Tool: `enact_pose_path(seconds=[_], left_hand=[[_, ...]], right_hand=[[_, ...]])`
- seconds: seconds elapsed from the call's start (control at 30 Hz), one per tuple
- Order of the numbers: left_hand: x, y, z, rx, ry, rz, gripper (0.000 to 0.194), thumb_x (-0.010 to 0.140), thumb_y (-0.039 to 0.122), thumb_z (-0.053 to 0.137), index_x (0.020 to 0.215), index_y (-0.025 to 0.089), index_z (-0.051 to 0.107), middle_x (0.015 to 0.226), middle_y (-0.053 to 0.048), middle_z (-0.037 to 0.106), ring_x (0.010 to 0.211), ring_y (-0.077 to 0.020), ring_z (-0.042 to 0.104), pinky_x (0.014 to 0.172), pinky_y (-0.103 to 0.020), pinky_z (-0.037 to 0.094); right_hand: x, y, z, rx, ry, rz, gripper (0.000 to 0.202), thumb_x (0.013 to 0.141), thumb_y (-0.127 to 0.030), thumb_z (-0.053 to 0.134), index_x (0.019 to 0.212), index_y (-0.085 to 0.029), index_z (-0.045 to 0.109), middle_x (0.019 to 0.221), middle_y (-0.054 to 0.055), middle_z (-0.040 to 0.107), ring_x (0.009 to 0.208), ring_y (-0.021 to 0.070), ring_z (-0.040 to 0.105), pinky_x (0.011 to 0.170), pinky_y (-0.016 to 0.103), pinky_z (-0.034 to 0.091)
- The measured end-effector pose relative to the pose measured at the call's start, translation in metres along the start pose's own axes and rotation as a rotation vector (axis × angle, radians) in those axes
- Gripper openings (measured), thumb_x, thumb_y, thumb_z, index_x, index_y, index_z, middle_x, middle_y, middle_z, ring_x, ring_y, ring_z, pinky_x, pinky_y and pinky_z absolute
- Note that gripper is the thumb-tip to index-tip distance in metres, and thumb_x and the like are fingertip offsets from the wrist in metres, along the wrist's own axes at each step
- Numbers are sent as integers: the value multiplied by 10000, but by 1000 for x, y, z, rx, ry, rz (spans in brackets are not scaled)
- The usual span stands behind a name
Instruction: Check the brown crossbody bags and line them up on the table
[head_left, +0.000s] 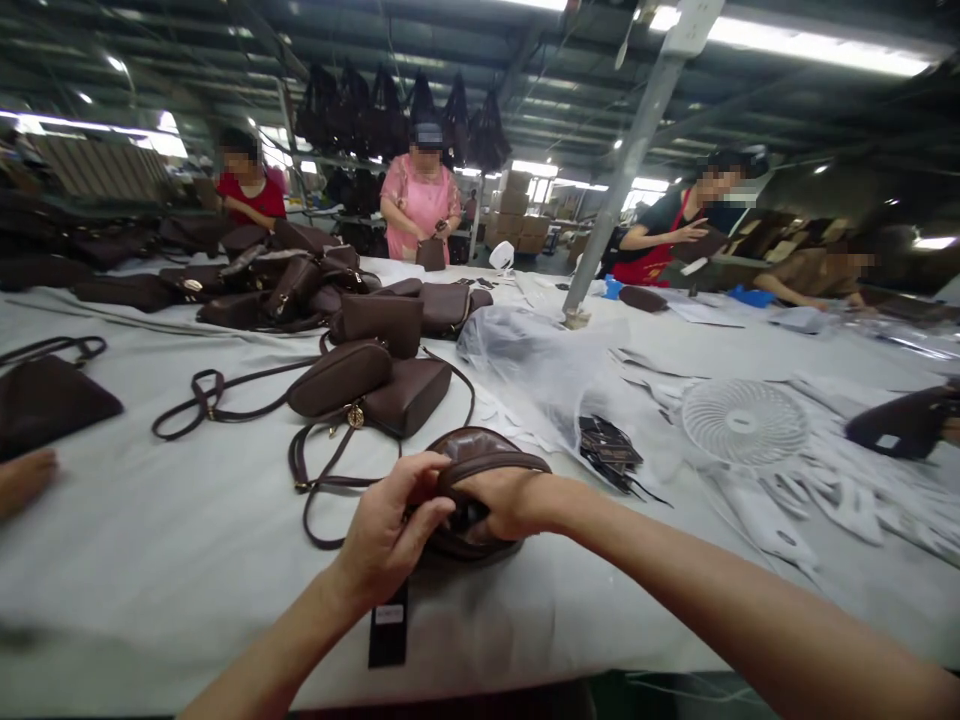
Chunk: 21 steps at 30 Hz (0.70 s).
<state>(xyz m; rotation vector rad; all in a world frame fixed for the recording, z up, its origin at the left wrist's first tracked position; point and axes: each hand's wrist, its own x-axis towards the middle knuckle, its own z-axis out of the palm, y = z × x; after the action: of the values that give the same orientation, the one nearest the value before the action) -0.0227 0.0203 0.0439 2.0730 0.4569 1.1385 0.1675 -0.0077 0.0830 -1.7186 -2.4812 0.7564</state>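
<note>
A dark brown handbag (495,445) lies at the table's near edge with its mouth held open. My left hand (390,525) pinches the rim of that opening between thumb and fingers. Inside the bag is my right hand (506,500), its fingers hidden by the bag. Below my left hand hangs a black tag (388,630) with a pale label. A thin brown strap (319,540) loops out to the left. Just beyond it are more brown bags (409,395), one with a gold-coloured charm (355,414).
A large pile of brown bags (292,285) covers the far left. A clear plastic bag (517,350), black tags (609,450) and a white fan (745,422) lie right of centre. A metal post (622,170) rises beyond. Several co-workers stand around; another person's hand (26,480) shows at left.
</note>
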Motion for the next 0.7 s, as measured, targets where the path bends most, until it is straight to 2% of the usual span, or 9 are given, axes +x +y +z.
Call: enact_pose_path(seconds=[0.07, 0.13, 0.2, 0.27, 0.37, 0.47, 0.57, 0.7], left_hand=[[-4, -3, 0, 1, 18, 41, 293, 942, 214, 488, 1227, 218, 419, 808, 10, 602, 664, -116, 626, 639, -216, 506], [-7, -2, -4, 71, -9, 137, 241, 952, 216, 465, 1191, 211, 437, 828, -6, 604, 704, -125, 623, 664, -226, 502], [-7, 4, -10, 186, -125, 237, 155, 959, 215, 435, 1101, 197, 495, 819, -24, 617, 713, -139, 605, 661, -240, 484], [-3, 15, -15, 298, -290, 275, 147, 969, 225, 404, 987, 190, 545, 781, -29, 617, 693, -150, 580, 631, -253, 456], [5, 32, -15, 458, -506, 184, 226, 967, 310, 433, 848, 194, 586, 789, -37, 615, 686, -171, 563, 612, -279, 443], [13, 43, -7, 641, -646, 73, 187, 894, 388, 581, 884, 207, 622, 943, -60, 649, 823, -223, 596, 731, -347, 484], [19, 44, 4, 766, -729, 26, 269, 826, 420, 663, 966, 192, 632, 1021, -96, 658, 941, -273, 596, 836, -420, 482], [27, 36, 13, 886, -858, -19, 188, 820, 337, 668, 883, 162, 648, 882, -99, 677, 837, -270, 608, 760, -414, 493]], right_hand=[[3, 1, 0, -21, -75, 8, 296, 744, -298, 707, 1030, -222, 708, 995, 43, 720, 893, 230, 653, 771, 286, 476], [3, 1, 0, -1, -67, 13, 197, 814, -317, 640, 938, -184, 716, 885, 56, 722, 812, 214, 657, 718, 277, 466], [-1, 0, 0, 35, -30, 21, 194, 849, -293, 593, 910, -144, 702, 859, 79, 720, 782, 206, 658, 688, 269, 460], [-5, -4, 0, 63, 16, 49, 190, 863, -238, 553, 928, -123, 689, 875, 98, 721, 783, 203, 663, 678, 264, 464], [-8, -12, -5, 51, 23, 185, 208, 867, -174, 509, 948, -103, 687, 911, 130, 727, 817, 228, 682, 693, 282, 486], [-4, -19, -9, -17, -55, 309, 225, 873, -187, 518, 971, -90, 695, 968, 167, 729, 862, 275, 699, 728, 329, 519], [4, -20, -5, -101, -115, 307, 259, 894, -198, 513, 1045, -92, 694, 1050, 182, 719, 946, 307, 692, 800, 391, 536], [23, -12, 15, -100, -79, 292, 220, 913, -173, 513, 951, -102, 718, 945, 170, 729, 912, 299, 692, 822, 425, 536]])
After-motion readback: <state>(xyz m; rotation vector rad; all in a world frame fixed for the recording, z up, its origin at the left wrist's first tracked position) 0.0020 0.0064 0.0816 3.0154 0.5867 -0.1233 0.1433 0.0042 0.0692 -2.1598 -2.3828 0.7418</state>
